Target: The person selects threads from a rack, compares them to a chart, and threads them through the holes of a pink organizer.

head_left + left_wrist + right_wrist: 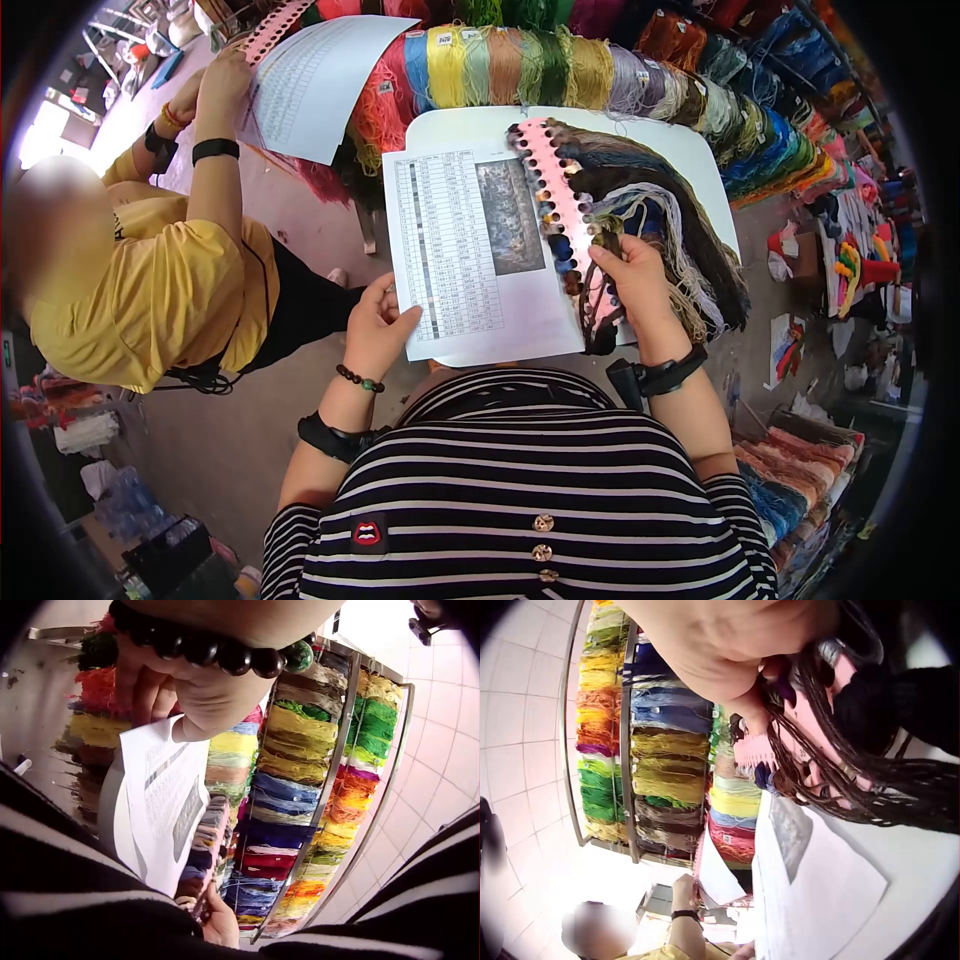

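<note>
My left hand (378, 328) holds the lower left edge of a white printed sheet (545, 320), its thumb on top. A table of codes fills the sheet's left side, beside a printed dark picture (508, 220). My right hand (645, 290) grips the lower part of a pink thread card (556, 180) with holes along its edges, thumb across its face. Dark, grey and bluish embroidery threads (690, 220) hang from the card to the right. A white board (720, 165) lies under the sheet and card. In the right wrist view, dark brown strands (832, 772) cross the card beneath my fingers.
A rack of coloured thread skeins (510, 65) spans the far side. At the left, a person in a yellow shirt (170, 300) holds another sheet (325, 80) and pink card (275, 30). More thread bundles (800, 465) lie at lower right.
</note>
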Demonstrator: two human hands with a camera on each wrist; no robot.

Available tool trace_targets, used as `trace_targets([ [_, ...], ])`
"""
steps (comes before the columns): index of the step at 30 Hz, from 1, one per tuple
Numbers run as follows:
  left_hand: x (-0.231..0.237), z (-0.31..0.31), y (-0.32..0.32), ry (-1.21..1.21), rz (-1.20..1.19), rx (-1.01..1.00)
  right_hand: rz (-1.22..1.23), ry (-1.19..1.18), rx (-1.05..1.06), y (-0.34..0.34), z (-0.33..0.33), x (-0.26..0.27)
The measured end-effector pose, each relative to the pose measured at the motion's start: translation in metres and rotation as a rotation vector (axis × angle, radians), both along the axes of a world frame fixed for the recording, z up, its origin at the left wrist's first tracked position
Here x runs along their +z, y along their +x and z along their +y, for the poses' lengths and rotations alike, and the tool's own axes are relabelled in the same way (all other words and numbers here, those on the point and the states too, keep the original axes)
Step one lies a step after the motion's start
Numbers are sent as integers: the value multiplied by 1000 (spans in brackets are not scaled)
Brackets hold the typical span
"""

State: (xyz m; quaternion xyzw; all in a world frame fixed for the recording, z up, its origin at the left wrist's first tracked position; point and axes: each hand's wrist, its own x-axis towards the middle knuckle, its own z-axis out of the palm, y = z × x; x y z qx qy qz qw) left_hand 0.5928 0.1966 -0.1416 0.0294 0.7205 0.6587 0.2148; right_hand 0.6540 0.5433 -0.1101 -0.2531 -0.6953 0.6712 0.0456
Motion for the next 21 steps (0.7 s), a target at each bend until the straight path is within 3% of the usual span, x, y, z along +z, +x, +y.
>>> trace_targets([
  [6,3,0,-1,-31,13,-14,7,10,-56,7,15,15],
  [8,2,0,-1,-25,18,-23,-87,-73,-121,16,20,45],
  [13,5,0,-1,-34,24,-43,11,-385,-246,69,78,71],
  [15,7,-1,-2,-44,11,-57,132,-205,-215,98,115,98],
  [16,8,-1,-2,-49,5,-66,119,-52,-392,107,125,126],
  [18,8,0,-2,-28,12,-69,275,183,-453,131,180,182],
  [21,7,0,-1,-66,38,-90,319,585,-607,169,267,309],
])
